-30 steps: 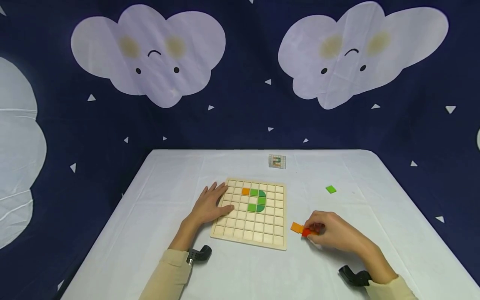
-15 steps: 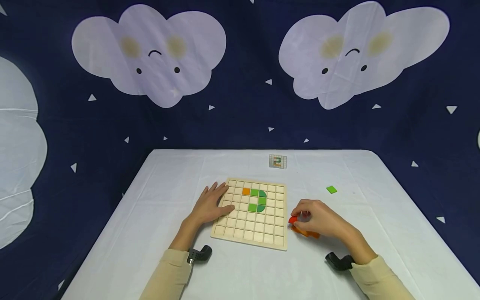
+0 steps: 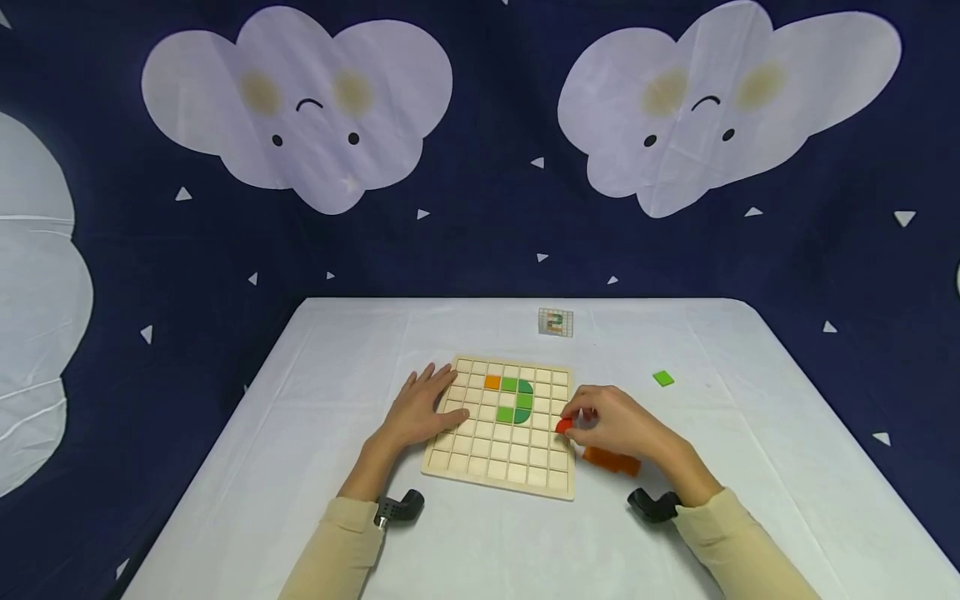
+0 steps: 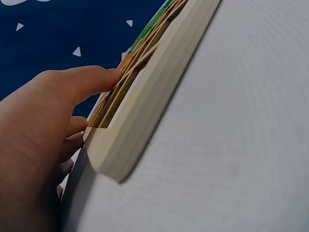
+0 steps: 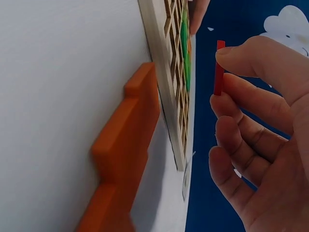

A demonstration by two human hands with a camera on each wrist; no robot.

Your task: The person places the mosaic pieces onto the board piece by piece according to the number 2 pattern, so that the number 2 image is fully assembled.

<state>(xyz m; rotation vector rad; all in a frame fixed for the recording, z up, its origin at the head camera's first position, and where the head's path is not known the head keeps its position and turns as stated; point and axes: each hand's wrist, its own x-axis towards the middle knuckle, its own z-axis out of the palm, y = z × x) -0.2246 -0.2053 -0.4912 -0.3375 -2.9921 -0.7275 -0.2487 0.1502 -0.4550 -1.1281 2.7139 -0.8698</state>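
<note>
A wooden grid board [image 3: 480,458] lies on the white table, with one orange square tile [image 3: 492,382] and several green tiles [image 3: 523,401] set in its cells. My left hand [image 3: 420,412] rests on the board's left edge, fingers spread and thumb on the grid, as the left wrist view also shows. Between thumb and fingers my right hand [image 3: 618,423] pinches a thin red tile [image 5: 219,67] over the board's right edge. In the head view the red tile [image 3: 563,426] shows a curved side. Orange tiles [image 3: 611,461] lie in a row below the right hand.
A loose green square tile [image 3: 663,378] lies to the right on the table. Behind the board stands a small card [image 3: 555,322] with a gridded coloured figure. A dark curtain with clouds [image 3: 480,250] rises past the table's far edge.
My right hand has lifted the red tile from among the orange tiles and moved left and away from me to the board's right edge. The left hand stays in place.
</note>
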